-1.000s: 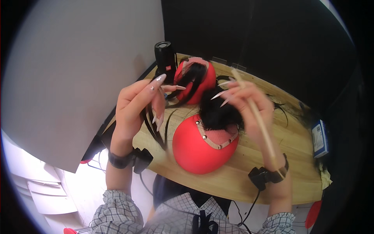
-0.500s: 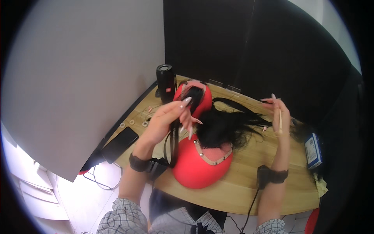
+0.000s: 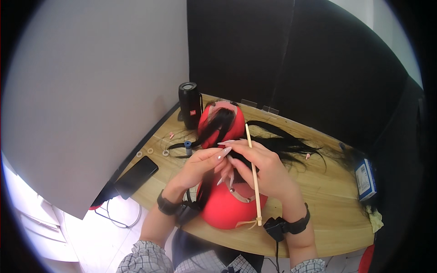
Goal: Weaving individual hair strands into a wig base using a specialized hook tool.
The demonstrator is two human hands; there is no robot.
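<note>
A red dome-shaped wig block (image 3: 230,211) sits near the table's front edge, with netting and a pinned tan band on its upper side, mostly hidden by my hands. Above it, my left hand (image 3: 200,169) is closed in a pinch on a lock of black hair (image 3: 207,189) that hangs down beside the block. My right hand (image 3: 266,166) meets it fingertip to fingertip and holds a long, thin pale wooden stick (image 3: 255,182). The stick slants across the hand, with a tan band looped at its lower end. What lies between the fingertips is hidden.
A second red wig block (image 3: 236,123) with black hair stands behind. Long black hair (image 3: 287,139) spreads right of it. A black cylindrical speaker (image 3: 189,104), blue spool (image 3: 188,146), phone (image 3: 137,174) and small rings (image 3: 165,153) lie left; a blue-white box (image 3: 365,179) stands right.
My right hand has come in from the right with the stick and joined my left hand above the front block. My left hand has lowered slightly. The blue spool has come into sight.
</note>
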